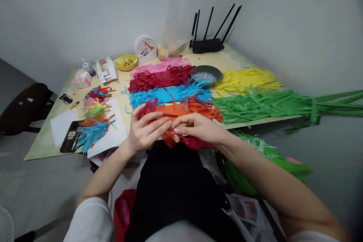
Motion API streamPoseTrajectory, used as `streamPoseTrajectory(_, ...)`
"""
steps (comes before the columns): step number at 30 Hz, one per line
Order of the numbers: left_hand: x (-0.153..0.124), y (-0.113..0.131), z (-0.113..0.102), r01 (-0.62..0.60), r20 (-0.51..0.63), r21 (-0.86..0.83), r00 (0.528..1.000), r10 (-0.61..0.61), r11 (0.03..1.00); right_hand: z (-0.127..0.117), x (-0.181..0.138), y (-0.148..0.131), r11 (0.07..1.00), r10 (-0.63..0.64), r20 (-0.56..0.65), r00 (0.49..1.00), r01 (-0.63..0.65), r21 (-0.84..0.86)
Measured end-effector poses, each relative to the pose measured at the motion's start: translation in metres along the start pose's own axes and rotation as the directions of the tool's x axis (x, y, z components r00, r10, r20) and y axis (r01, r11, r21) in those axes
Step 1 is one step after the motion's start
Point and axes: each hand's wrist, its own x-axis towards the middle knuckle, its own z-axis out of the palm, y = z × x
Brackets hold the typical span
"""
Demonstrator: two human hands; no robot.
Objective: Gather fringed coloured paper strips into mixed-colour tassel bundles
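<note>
My left hand [148, 128] and my right hand [195, 126] meet at the table's front edge, their fingertips close together. Between them is a piece of red fringed tissue paper [195, 142]; its bulk hangs below my right hand, and red strips show behind my left fingers. My right thumb and fingers pinch it. The left fingers are bent around it, though their grip is partly hidden. Just beyond lie orange fringed paper [181, 110], then blue fringed paper [170, 94], dark red fringed paper [163, 78] and pink fringed paper [161, 66].
Green fringed paper [263, 104] overhangs the table's right edge, near yellow fringed paper [246, 80] and a dark bowl [214, 72]. At left are multicoloured tassels [95, 130] and a phone [69, 136]. A black router [208, 45] and a yellow fruit bowl [126, 67] stand behind.
</note>
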Motion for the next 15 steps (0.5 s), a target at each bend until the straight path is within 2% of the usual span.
streamPoseTrajectory(2,-0.004,-0.003,0.006,0.036,-0.071,0.036,0.997,-0.034,0.999,0.008,0.003,0.007,0.992,0.029,-0.075,0.997,-0.019,0.128)
streamPoseTrajectory(5,-0.007,-0.004,0.023,0.137,-0.223,0.017,0.966,-0.130,0.990,0.018,0.005,0.014,0.983,0.007,-0.192,0.981,0.029,0.184)
streamPoseTrajectory(9,-0.001,0.008,0.046,0.271,-0.379,-0.232,0.859,-0.343,0.934,0.019,0.011,0.019,0.973,-0.107,-0.291,0.951,0.161,0.168)
streamPoseTrajectory(11,0.005,0.016,0.053,0.310,-0.345,-0.423,0.814,-0.468,0.851,0.014,0.016,0.021,0.974,-0.168,-0.358,0.919,0.210,0.084)
streamPoseTrajectory(13,0.009,0.021,0.057,0.325,-0.253,-0.577,0.801,-0.542,0.749,0.009,0.021,0.021,0.969,-0.233,-0.415,0.879,0.247,-0.021)
streamPoseTrajectory(15,0.014,0.022,0.060,0.326,-0.194,-0.657,0.798,-0.570,0.680,0.009,0.025,0.022,0.954,-0.299,-0.440,0.847,0.276,-0.117)
